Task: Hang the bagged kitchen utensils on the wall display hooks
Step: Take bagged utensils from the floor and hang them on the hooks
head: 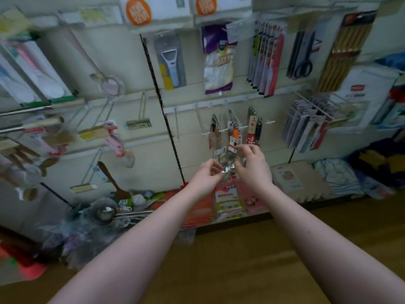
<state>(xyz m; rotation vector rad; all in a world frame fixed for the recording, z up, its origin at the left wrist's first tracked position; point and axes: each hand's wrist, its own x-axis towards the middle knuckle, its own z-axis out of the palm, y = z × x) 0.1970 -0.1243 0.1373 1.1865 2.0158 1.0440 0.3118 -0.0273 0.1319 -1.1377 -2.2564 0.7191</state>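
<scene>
Item: bagged utensils (228,164), a clear bag with shiny metal bowls inside (spoons, I think; blur keeps me from counting). Location: held in the air before the wall, just below the lower hooks and not yet on any of them.

Left grip (205,175): fingers pinched on the bag's lower part, at nine o'clock of it, probably to steady the weight so nothing swings.
Right grip (252,166): fingers curled on the upper part at three o'clock, with fingertips up by the header card (232,148). I judge this is to steer its hanging hole toward a hook tip.
Both are closed on the bag.

Obstructions, twelve o'clock of the bag:
- orange-handled pack (235,133) and red pack (251,133), already hanging and crowding the hook tips; the header card overlaps them in view.
- bare hook (270,122) at one o'clock, likely the easier target.

Surroundings:
- red-and-white pack (228,198), six o'clock, directly behind my wrists.
- ladle (105,210) in a loose heap on the bottom shelf, eight o'clock.
- wooden spatula (114,183), nine o'clock.
- folded cloths (337,176), three o'clock.
- peeler pack (172,60), eleven o'clock, high.
- scissors pack (303,55), one o'clock, high.
</scene>
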